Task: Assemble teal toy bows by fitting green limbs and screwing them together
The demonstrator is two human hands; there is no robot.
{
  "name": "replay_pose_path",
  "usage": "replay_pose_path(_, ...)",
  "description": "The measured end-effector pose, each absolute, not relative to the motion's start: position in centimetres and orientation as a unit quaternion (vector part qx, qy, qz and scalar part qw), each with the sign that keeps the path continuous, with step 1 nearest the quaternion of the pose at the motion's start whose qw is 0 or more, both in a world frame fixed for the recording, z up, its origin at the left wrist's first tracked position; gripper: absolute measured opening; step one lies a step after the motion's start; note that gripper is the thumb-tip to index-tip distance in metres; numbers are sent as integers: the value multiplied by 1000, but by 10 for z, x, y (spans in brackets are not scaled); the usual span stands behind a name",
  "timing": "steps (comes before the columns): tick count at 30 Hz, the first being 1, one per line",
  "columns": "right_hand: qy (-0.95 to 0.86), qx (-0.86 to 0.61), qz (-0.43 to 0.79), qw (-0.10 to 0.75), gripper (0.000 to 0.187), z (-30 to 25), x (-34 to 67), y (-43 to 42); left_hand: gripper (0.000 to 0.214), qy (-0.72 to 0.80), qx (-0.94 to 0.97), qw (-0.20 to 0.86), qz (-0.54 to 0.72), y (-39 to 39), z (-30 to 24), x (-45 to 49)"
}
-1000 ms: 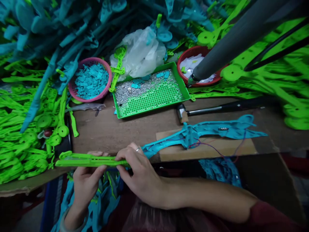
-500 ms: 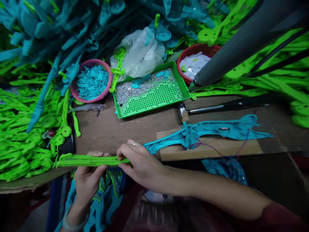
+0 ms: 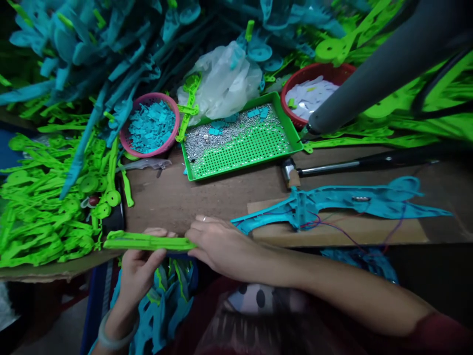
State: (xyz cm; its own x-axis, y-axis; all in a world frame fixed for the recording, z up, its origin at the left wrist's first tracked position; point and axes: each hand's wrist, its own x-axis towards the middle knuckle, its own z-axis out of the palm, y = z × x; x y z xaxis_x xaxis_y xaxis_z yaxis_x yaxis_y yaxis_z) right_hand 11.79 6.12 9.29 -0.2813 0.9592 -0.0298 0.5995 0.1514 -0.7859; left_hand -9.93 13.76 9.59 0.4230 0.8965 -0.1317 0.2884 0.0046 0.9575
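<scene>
A long, narrow bright green plastic piece (image 3: pixel 150 242) lies level across both hands near the table's front edge. My left hand (image 3: pixel 142 264) grips it around the middle, thumb in front and fingers behind. Its right end is inside the closed fingers of my right hand (image 3: pixel 218 244), which hide that end. Beside my right hand lies a blue plastic sword-shaped half shell (image 3: pixel 332 204), its hollow side up, with thin red and purple wires and a small metal cylinder in it. The shell rests on a cardboard strip (image 3: pixel 399 234).
A hammer (image 3: pixel 291 171) lies behind the shell. Farther back stand a green tray (image 3: pixel 240 165) of screws, a pink basket (image 3: pixel 175 118) of small blue parts and a red bowl (image 3: pixel 288 93) of white pieces. Green parts (image 3: pixel 44 212) heap at left; a dark grey pole (image 3: pixel 369 74) slants in from the right.
The view has shifted, so the table things appear farther right. The green piece has turned slightly in my hands and shows more of its broad side. Both hands still hold it.
</scene>
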Motion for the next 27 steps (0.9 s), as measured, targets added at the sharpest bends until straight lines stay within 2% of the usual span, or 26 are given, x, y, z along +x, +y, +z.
replay_pose_path(4,-706,-549,360,267,11,91,119,61,26,480,587,531,379,147,114,-97)
replay_pose_path(6,-704,-544,365,275,9,91,120,62,21,480,597,506,397,151,119,-96)
replay_pose_path(9,-700,-537,380,277,8,91,120,66,24,496,591,488,409,154,120,-94)
replay_pose_path(13,-699,-554,380,246,12,96,114,71,41,528,584,528,321,159,112,-87)
replay_pose_path(15,-707,-569,337,250,13,98,114,64,48,536,575,546,291,164,100,-81)
replay_pose_path(17,-693,-598,256,311,16,97,127,50,50,537,555,563,295,171,84,-74)
replay_pose_path(19,-584,-674,139,431,21,94,159,32,46,526,579,558,276,180,70,-70)
replay_pose_path(20,-493,-715,81,489,25,93,182,24,44,519,620,528,259,185,65,-69)
replay_pose_path(22,-331,-759,12,561,35,98,232,17,43,508,733,384,241,190,60,-69)
replay_pose_path(25,-367,-733,101,564,44,116,293,32,39,451,842,115,274,190,67,-54)
replay_pose_path(27,-444,-677,186,558,38,129,311,53,35,331,893,64,297,190,73,-25)
